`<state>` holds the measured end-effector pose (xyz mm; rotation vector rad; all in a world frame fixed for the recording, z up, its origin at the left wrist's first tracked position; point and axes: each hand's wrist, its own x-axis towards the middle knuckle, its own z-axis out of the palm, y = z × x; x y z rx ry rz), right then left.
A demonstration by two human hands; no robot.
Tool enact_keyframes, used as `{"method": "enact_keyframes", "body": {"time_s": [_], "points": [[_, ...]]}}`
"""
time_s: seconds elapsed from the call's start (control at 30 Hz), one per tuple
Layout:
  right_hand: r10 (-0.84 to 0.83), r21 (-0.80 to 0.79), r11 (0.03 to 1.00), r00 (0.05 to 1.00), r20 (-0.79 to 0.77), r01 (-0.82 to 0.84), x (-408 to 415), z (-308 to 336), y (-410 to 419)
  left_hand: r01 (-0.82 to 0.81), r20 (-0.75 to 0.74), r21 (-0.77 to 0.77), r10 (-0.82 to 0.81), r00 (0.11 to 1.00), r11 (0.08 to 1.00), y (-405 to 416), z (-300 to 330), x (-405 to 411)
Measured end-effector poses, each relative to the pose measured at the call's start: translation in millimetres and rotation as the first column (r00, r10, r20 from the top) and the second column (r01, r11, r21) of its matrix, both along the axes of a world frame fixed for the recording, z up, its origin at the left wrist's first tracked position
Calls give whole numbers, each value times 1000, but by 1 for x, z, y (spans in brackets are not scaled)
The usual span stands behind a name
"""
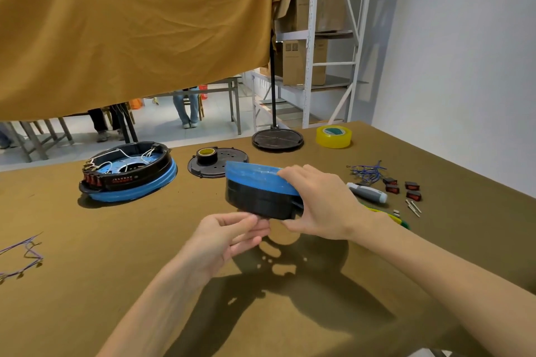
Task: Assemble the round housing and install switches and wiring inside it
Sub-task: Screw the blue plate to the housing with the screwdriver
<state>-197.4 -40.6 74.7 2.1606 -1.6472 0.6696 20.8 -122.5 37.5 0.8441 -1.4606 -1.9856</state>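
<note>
— What is seen nearest the camera?

— Two bare forearms are seen rising from the bottom edge. The left hand (229, 236), just below centre of the frame, is curled, its thumb and fingertips pinched on the lower rim of the round housing (259, 197). The right hand (319, 206) is wrapped round the housing's right side, fingers pressed together over the blue band on top, thumb tucked beneath.

— Why is it held that way?

— The housing is lifted clear of the brown-covered table (87, 284) and tilted, its shadow being cast below it. It is probably steadied by the right hand so that something at the lower edge can be worked by the left; what exactly is pinched there cannot be told.

— And the other parts?

— At centre left a second housing (130, 174) is set down flat, with white wires and a row of red switches already fitted, perhaps kept as a pattern. A black perforated plate (214, 166) lies behind the held part, a small roll of tape (206, 156) being stood on it. At right of centre, loose red switches (403, 187), blue wires (368, 171) and a grey-handled screwdriver (367, 192) are laid out within reach of the right hand. A yellow tape roll (334, 136) and a black round stand base (277, 139) are placed further back. More wires (23, 258) are left at the left edge.

— Can any writing be read?

— A line of pale print is seen on the second housing's wall, but it is too small to be read. Cardboard boxes (304, 61) on the shelving at upper right carry marks equally illegible.
</note>
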Motion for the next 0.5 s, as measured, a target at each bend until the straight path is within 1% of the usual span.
{"method": "enact_keyframes", "body": {"time_s": [0.03, 0.07, 0.1, 0.13, 0.2, 0.3, 0.37, 0.43, 0.5], "points": [[-8, -6, 1000, 999, -36, 7, 0, -3, 1, 70, -32, 159, -66, 997, 985, -3, 3, 3], [-15, -14, 1000, 999, -51, 14, 0, -7, 1, 117, -85, 296, -96, 992, 948, -5, 6, 6], [-23, -26, 999, 998, -54, 22, 0, -11, 2, 140, -130, 396, -95, 987, 907, -7, 7, 8], [-32, -44, 999, 998, -57, 30, 1, -14, 2, 144, -148, 458, -84, 985, 877, -8, 7, 9], [-43, -68, 997, 995, -90, 37, 3, -22, 2, 112, -122, 515, -56, 991, 850, -8, 6, 8], [-47, -76, 996, 989, -139, 36, 5, -36, 2, 51, -44, 521, -33, 998, 852, -9, -1, 6], [-38, -78, 997, 986, -162, 26, 5, -45, 2, 31, -21, 537, -23, 1000, 843, -11, -6, 4], [-29, -81, 997, 985, -173, 15, 4, -52, 2, 54, -26, 572, -48, 999, 819, -13, -10, 2], [-29, -99, 995, 986, -165, 12, 2, -55, 2, 123, -61, 609, -108, 992, 783, -17, -9, 2]]}}
